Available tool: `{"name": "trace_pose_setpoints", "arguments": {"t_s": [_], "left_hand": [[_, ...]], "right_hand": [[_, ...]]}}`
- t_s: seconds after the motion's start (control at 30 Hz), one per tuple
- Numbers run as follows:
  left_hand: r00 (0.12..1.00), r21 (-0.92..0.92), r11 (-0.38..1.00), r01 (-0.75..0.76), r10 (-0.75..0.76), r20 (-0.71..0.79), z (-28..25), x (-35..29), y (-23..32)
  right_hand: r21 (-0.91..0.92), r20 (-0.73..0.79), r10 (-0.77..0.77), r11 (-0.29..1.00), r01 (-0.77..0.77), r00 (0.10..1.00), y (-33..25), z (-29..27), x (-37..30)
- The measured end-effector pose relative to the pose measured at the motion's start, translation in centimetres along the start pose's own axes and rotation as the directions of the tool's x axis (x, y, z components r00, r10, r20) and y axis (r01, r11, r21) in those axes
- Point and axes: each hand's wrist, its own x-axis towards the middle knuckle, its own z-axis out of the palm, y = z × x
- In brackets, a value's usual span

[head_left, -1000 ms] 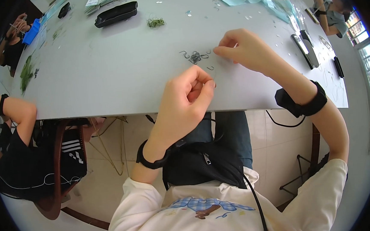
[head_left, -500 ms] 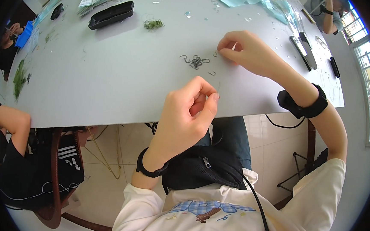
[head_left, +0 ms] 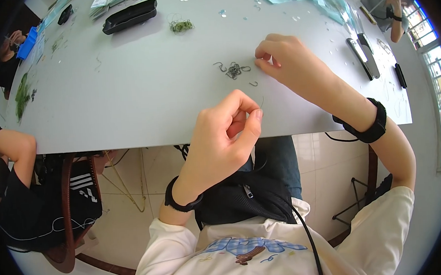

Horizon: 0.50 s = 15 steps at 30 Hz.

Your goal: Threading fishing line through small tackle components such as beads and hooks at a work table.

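Note:
A small pile of dark metal hooks (head_left: 234, 70), which look like fish hooks, lies on the pale table. One loose hook (head_left: 253, 84) rests just nearer to me. My left hand (head_left: 228, 132) is closed in a pinch by the table's front edge, and a fine thread (head_left: 262, 102) sticks up from its fingertips. Just right of the pile, my right hand (head_left: 289, 58) has thumb and forefinger brought together close to the tabletop. Whatever lies between those fingertips is too small or hidden to make out.
Farther back are a black tray (head_left: 130, 17) and a tangle of green thread (head_left: 181, 26). More green strands (head_left: 23, 97) lie at the far left. A stapler (head_left: 363, 58) sits at the right. Other people (head_left: 16, 172) are seated at the left and far right.
My right hand has shifted slightly left toward the pile. The single hook that lay by its fingertips no longer shows. My left hand keeps its pinch, almost in the same place.

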Motion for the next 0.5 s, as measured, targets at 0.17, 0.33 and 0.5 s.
{"name": "trace_pose_setpoints", "arguments": {"t_s": [0.17, 0.33, 0.5], "left_hand": [[1.0, -0.001, 1.0, -0.013, 0.013, -0.004, -0.01, -0.01, -0.05], [1.0, 0.011, 1.0, -0.025, 0.025, -0.004, -0.06, -0.01, -0.09], [1.0, 0.003, 1.0, -0.027, 0.028, -0.012, -0.09, -0.08, -0.03]], "right_hand": [[-0.265, 0.038, -0.232, 0.935, 0.234, 0.972, 0.0, 0.06, -0.58], [-0.301, 0.014, -0.248, 0.923, 0.24, 0.969, -0.09, 0.16, -0.72], [-0.142, -0.062, -0.113, 0.984, 0.104, 0.992, 0.08, 0.38, -0.65]]}}
